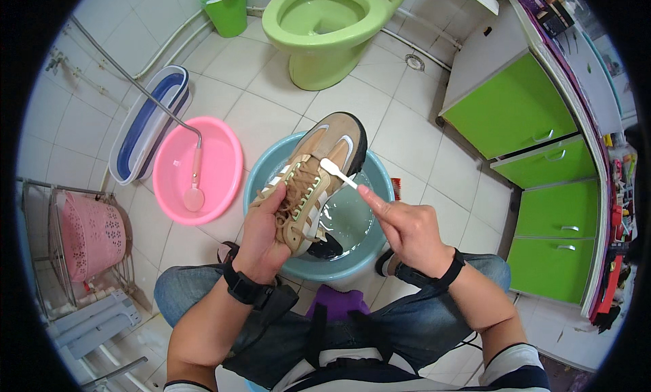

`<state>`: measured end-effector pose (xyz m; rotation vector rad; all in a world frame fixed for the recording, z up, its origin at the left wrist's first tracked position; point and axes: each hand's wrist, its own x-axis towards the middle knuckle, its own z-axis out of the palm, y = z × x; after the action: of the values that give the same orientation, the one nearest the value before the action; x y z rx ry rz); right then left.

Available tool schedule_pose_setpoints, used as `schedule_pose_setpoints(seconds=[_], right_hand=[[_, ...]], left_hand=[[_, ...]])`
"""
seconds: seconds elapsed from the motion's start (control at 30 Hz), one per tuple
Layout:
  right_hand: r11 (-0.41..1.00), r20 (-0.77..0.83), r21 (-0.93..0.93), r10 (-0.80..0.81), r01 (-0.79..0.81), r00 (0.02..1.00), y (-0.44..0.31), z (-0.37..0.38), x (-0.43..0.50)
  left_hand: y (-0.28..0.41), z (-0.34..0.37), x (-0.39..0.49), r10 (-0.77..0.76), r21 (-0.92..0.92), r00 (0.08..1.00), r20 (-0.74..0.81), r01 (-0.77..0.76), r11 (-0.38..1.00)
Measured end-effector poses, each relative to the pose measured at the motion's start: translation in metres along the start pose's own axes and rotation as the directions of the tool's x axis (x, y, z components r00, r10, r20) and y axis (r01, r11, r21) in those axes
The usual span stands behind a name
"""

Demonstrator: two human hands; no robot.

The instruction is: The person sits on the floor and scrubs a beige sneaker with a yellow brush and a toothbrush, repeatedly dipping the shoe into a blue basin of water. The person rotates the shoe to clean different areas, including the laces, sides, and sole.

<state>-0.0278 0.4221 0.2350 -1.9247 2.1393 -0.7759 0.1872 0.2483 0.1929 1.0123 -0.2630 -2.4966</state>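
Note:
My left hand (265, 234) grips a tan lace-up sneaker (305, 194) near its heel. The shoe is tilted over a blue-green plastic basin (382, 174), its toe pointing away from me. In my right hand (407, 220) is a white-handled brush, probably a toothbrush (339, 172), with the index finger stretched along the handle. Its white head touches or sits just above the upper beside the laces; the bristles are hidden. Cloudy water (351, 214) fills the lower part of the basin. A dark object (326, 246) lies in it below the shoe's heel, too covered to identify.
Left stand a pink basin (224, 138) holding a shower head (194, 199) on a metal hose, and a blue-white collapsible tub (133, 138). A green toilet (325, 61) and bin (226, 16) are ahead. Green cabinets (519, 107) line the right. A red packet (396, 188) lies beside the blue-green basin.

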Motion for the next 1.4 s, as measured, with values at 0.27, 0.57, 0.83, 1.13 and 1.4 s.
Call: schedule_pose_setpoints(seconds=[0.27,0.57,0.83,1.13,1.4], right_hand=[[0.983,0.023,0.027,0.183,-0.184,0.983,-0.005,-0.011,0.004],[0.993,0.038,0.109,0.034,-0.038,0.999,-0.010,-0.004,-0.001],[0.985,0.022,0.123,0.116,-0.118,0.993,-0.012,-0.005,0.001],[0.988,0.017,0.031,0.150,-0.151,0.989,-0.009,-0.007,0.000],[0.995,0.014,0.078,0.065,-0.066,0.998,-0.016,0.004,-0.004]], left_hand=[[0.001,0.001,-0.001,0.039,0.070,0.999,-0.025,-0.037,0.997],[0.000,0.001,0.002,-0.024,-0.003,1.000,-0.009,0.024,1.000],[-0.001,-0.004,0.003,-0.063,-0.038,0.998,-0.005,0.063,0.997],[0.000,0.005,0.001,-0.054,-0.031,0.999,-0.005,0.053,0.998],[-0.001,0.005,0.000,-0.013,-0.007,1.000,-0.020,0.013,1.000]])
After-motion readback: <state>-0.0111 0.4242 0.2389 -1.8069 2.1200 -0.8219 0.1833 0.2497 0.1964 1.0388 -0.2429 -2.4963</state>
